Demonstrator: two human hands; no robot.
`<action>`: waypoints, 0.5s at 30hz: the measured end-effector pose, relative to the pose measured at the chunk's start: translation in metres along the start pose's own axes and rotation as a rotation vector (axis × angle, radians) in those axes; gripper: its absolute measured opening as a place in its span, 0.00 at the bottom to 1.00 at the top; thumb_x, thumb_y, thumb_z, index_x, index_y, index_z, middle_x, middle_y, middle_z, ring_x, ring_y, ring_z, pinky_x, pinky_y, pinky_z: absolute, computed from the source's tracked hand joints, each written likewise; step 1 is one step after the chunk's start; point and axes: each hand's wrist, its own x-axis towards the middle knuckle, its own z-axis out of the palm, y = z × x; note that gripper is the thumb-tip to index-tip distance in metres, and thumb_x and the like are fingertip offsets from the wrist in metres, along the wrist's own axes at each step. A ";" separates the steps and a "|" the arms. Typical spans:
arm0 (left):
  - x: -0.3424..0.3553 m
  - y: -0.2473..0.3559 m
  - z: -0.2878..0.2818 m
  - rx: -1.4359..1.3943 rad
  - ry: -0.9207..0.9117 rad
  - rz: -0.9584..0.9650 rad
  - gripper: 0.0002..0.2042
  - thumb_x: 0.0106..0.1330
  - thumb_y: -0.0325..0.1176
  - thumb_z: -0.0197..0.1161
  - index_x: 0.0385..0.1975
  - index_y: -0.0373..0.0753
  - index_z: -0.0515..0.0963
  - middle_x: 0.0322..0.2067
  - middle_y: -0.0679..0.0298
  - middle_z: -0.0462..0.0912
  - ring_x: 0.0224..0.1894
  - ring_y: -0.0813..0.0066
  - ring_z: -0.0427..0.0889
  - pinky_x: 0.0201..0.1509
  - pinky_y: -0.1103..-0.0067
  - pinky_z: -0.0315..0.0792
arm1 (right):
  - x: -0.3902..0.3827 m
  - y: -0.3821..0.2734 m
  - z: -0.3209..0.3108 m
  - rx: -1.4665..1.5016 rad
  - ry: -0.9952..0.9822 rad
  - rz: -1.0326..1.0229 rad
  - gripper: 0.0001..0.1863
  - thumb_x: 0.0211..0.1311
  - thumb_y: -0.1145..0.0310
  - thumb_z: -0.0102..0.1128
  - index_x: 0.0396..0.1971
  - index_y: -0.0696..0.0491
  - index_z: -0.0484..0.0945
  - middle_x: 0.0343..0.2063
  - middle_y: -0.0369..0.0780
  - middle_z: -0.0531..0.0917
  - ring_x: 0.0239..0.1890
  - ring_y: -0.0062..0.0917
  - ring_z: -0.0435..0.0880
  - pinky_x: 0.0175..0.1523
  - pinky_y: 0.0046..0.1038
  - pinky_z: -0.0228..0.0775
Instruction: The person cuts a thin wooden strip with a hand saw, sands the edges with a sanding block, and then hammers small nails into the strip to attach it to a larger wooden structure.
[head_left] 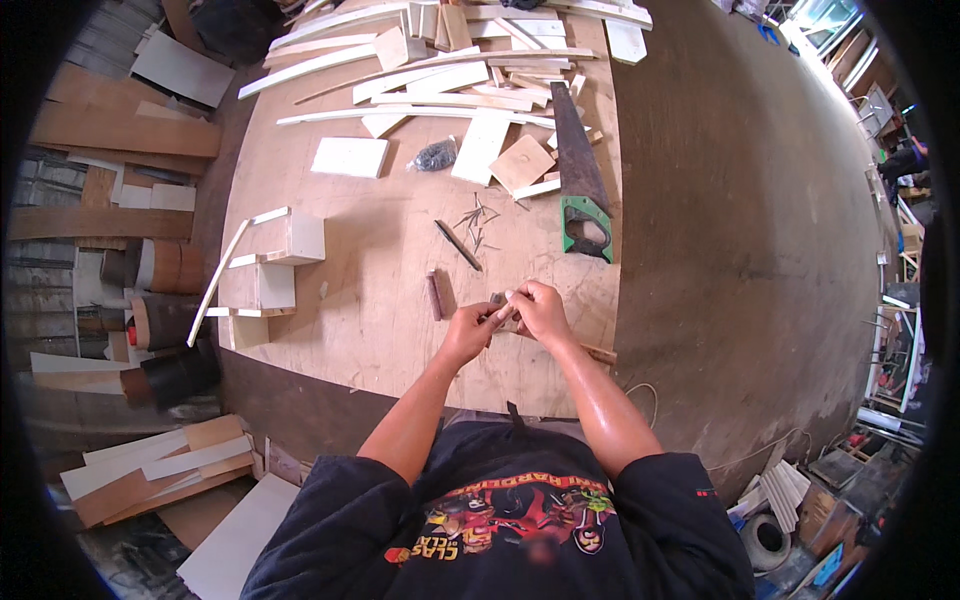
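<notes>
1. The table (370,240) is a broad, pale brown wooden sheet with scuffs and small chips on it.
2. At its near side, the left hand (472,328) and right hand (538,312) meet over the surface, fingertips together. Each grip is curled; I cannot tell whether either clasps something small, as the fingers hide it.
3. A wooden strip (604,355) lies beneath the hands, partly covered, its end showing past the right forearm near the table's right edge.
4. Just left of the hands are a reddish-brown block (434,296) and, farther off, a dark slim tool (458,246) beside loose nails (478,215).
5. A green-handled saw (585,225) lies along the right edge; a stepped, white-faced wooden piece (275,255) sits at the left.
6. White and bare wood offcuts (440,98) crowd the far end, with a clear bag of dark bits (434,154) nearer.
7. Around the table, the brown floor (740,220) spreads right; stacked boards (125,130) line the left, and a tyre-like ring (765,540) rests in lower-right clutter.
</notes>
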 end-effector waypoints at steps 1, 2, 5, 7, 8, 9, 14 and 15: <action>-0.002 -0.001 -0.001 0.002 0.011 0.022 0.21 0.74 0.48 0.64 0.47 0.33 0.85 0.22 0.69 0.80 0.20 0.85 0.73 0.22 0.82 0.68 | 0.000 0.000 -0.001 -0.001 -0.006 -0.006 0.14 0.74 0.63 0.58 0.31 0.58 0.78 0.22 0.37 0.82 0.17 0.17 0.78 0.20 0.23 0.74; -0.004 -0.004 -0.005 0.006 0.024 0.035 0.21 0.73 0.48 0.65 0.47 0.33 0.86 0.23 0.69 0.81 0.20 0.85 0.73 0.22 0.82 0.68 | -0.001 -0.005 0.000 0.138 -0.024 0.027 0.14 0.74 0.63 0.57 0.32 0.58 0.79 0.23 0.38 0.82 0.17 0.18 0.79 0.21 0.23 0.75; -0.016 0.001 -0.015 -0.208 0.006 0.107 0.18 0.74 0.46 0.64 0.45 0.34 0.86 0.23 0.71 0.80 0.21 0.85 0.74 0.23 0.82 0.68 | -0.010 -0.024 0.001 0.445 -0.101 0.079 0.14 0.76 0.62 0.54 0.35 0.58 0.79 0.24 0.38 0.82 0.19 0.20 0.81 0.24 0.25 0.78; -0.024 0.003 -0.021 -0.306 -0.008 0.155 0.16 0.75 0.44 0.64 0.42 0.34 0.86 0.24 0.71 0.79 0.23 0.85 0.74 0.26 0.82 0.68 | -0.024 -0.037 0.003 0.502 -0.187 0.085 0.14 0.77 0.61 0.54 0.38 0.57 0.80 0.25 0.37 0.83 0.21 0.21 0.82 0.26 0.25 0.80; -0.027 0.002 -0.024 -0.327 -0.027 0.181 0.16 0.75 0.44 0.64 0.42 0.34 0.85 0.25 0.70 0.79 0.24 0.85 0.75 0.26 0.82 0.68 | -0.031 -0.044 0.004 0.526 -0.231 0.091 0.14 0.78 0.61 0.54 0.40 0.57 0.81 0.26 0.37 0.83 0.22 0.21 0.83 0.27 0.26 0.81; -0.030 0.003 -0.028 -0.348 -0.045 0.208 0.16 0.74 0.43 0.64 0.41 0.34 0.85 0.25 0.70 0.80 0.24 0.84 0.75 0.27 0.82 0.68 | -0.039 -0.051 0.007 0.508 -0.247 0.079 0.14 0.78 0.60 0.54 0.40 0.56 0.81 0.26 0.37 0.83 0.22 0.21 0.83 0.27 0.26 0.81; -0.058 0.018 -0.024 -0.336 -0.084 0.336 0.15 0.74 0.42 0.66 0.37 0.33 0.85 0.27 0.70 0.79 0.25 0.83 0.75 0.28 0.81 0.68 | -0.074 -0.067 0.004 0.481 -0.293 0.018 0.12 0.77 0.61 0.57 0.40 0.55 0.81 0.25 0.36 0.82 0.23 0.19 0.83 0.27 0.25 0.81; -0.064 0.019 -0.021 -0.342 -0.080 0.349 0.15 0.74 0.42 0.66 0.37 0.33 0.85 0.27 0.70 0.79 0.26 0.83 0.75 0.28 0.81 0.68 | -0.081 -0.069 0.002 0.490 -0.297 0.019 0.12 0.76 0.61 0.57 0.40 0.55 0.81 0.25 0.36 0.82 0.23 0.19 0.83 0.27 0.25 0.81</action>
